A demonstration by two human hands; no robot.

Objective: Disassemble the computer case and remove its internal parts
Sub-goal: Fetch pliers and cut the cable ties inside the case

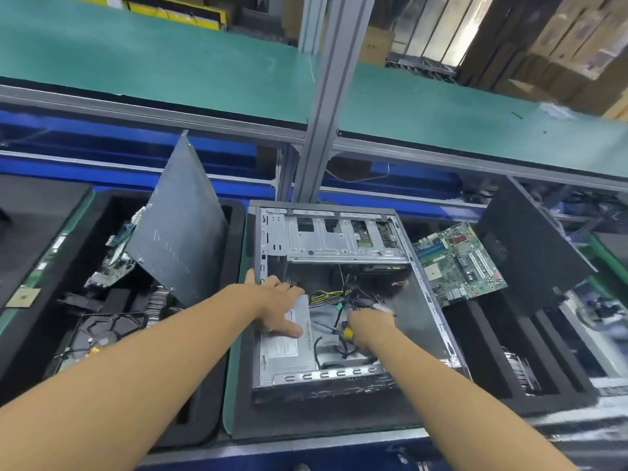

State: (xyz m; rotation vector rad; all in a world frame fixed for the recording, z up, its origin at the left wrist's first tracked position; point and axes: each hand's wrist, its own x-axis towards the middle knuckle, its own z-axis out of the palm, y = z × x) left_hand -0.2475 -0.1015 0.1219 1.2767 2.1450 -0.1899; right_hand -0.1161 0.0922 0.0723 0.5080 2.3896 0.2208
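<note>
Computer case (429,294) lies open on its side, mid-counter (232,379). Left grip (278,307) rests flat, fingers straight, on the grey power supply (287,351) in its near left corner. Right grip (370,326) curls round a yellow-handled screwdriver (348,333) among the cables (334,295). A motherboard (462,263) leans to the right.

The open computer case (339,300) lies on its side at the frame centre, a silver power supply (285,348) and loose cables (343,297) inside.
</note>
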